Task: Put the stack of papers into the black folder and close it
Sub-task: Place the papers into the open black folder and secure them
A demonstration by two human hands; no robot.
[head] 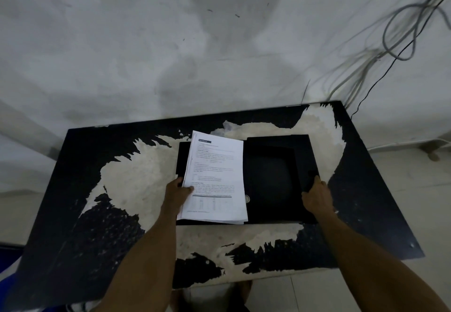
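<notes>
Left hand point(177, 195) grips the stack of papers point(216, 179) over the open black folder point(275, 179) mid-tabletop point(73, 189); right hand point(316, 195) pinches the folder's right flap.

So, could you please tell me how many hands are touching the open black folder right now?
2. The left hand grips the white printed paper stack over its left half; the right hand holds its right flap.

The scene is dim and greyish, with soft light from above. A broad soft shadow falls on the pale grey wall point(219, 30) behind the peeling black bench point(366, 189). Wide-angle distortion bends the bench edges. The print on the white printed paper stack point(217, 177) is blurred.
</notes>
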